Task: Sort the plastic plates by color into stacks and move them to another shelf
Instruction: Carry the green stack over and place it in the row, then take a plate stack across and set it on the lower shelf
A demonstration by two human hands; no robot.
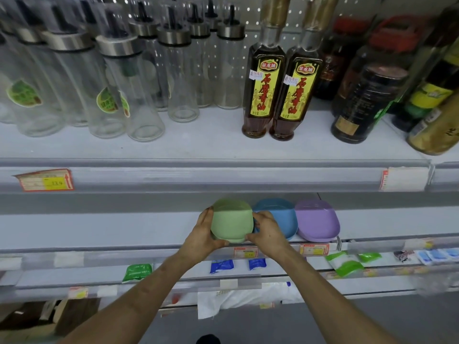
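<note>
Three groups of plastic plates stand side by side at the front of the middle shelf (124, 227). The green plates (232, 223) are on the left, tilted up toward me. My left hand (205, 230) grips their left edge and my right hand (267, 230) grips their right edge. To the right of them sit the blue plates (285, 214), partly hidden behind my right hand. The purple plates (316, 220) lie furthest right, touching the blue ones.
The upper shelf (198, 145) holds several empty glass oil dispensers (139, 90), two sesame oil bottles (278, 83) and dark jars (365, 95). Price tags (46, 181) run along the shelf rails. Green and blue packets (137, 271) lie on the lower shelf.
</note>
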